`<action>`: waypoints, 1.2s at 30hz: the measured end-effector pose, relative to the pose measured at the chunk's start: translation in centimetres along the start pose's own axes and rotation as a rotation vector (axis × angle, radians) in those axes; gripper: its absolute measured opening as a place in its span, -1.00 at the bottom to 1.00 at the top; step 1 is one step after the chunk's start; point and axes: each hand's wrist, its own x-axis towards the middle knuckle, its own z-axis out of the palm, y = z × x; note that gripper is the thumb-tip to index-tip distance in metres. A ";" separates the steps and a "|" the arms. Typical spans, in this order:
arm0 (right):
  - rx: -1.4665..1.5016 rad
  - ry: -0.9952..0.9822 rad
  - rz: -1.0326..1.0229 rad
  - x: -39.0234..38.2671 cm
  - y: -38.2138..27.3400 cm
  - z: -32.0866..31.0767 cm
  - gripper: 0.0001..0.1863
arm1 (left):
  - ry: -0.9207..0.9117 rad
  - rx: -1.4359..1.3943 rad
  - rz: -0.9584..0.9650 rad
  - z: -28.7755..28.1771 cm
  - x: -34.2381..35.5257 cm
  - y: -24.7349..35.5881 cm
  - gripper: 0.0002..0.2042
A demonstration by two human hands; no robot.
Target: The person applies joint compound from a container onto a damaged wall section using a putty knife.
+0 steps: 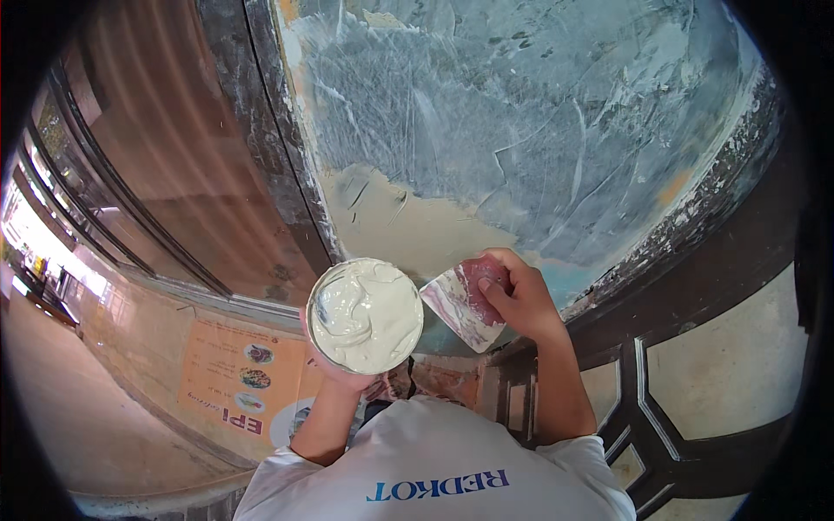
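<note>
My left hand [349, 377] is wrapped round a round tub of cream-coloured putty [369, 317], held upright with its open top toward me. The putty looks wet, with swirls across it. Most of my left fingers are hidden under and behind the tub. In my right hand [525, 300] is a reddish putty scraper [465, 300], gripped between thumb and fingers. Pale putty smears its wide edge, which points toward the tub without touching it. Beyond both hands stands a grey-blue wall panel [486, 113], with a fresh beige putty patch [413, 221] on its lower part.
Dark wooden framing [261, 113] borders the panel on the left, beside a brown curtain-like surface [161, 122]. A dark trim strip [686, 234] runs along the right, above a panelled wooden piece [686, 408]. An orange printed banner [204, 373] lies at lower left.
</note>
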 end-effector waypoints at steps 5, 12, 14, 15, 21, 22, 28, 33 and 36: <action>-0.169 0.009 -0.026 -0.1 -3.2 -0.7 -0.57 | 0.082 0.110 0.039 -0.2 0.0 -1.3 -0.19; -0.610 0.048 -0.169 -0.4 -4.6 -0.6 -0.51 | 0.063 0.224 0.076 0.4 -0.2 -2.6 -0.21; -0.652 0.073 -0.213 -0.5 -4.6 -0.2 -0.51 | -0.043 0.245 0.080 -0.1 -0.2 -2.7 -0.22; -0.693 0.099 -0.257 -0.4 -4.6 0.0 -0.51 | -0.044 0.245 0.081 0.0 -0.2 -2.8 -0.22; -0.728 0.203 -0.513 0.4 -5.0 1.6 -0.57 | 0.015 0.094 -0.024 -0.4 -0.3 -3.3 -0.13; -0.728 0.207 -0.513 0.7 -4.8 1.7 -0.57 | -0.002 0.083 -0.019 -0.1 -0.1 -3.5 -0.13; -0.643 0.185 -0.614 1.8 -4.7 2.6 -0.64 | 0.059 0.149 -0.068 0.1 0.4 -3.0 -0.19; -0.691 -0.081 -0.709 1.9 -4.9 2.5 -0.73 | 0.047 0.045 -0.129 -0.7 0.5 -1.7 -0.20; -0.670 -0.100 -0.747 2.1 -5.5 2.3 -0.73 | 0.078 0.067 -0.071 -0.7 0.7 -1.1 -0.22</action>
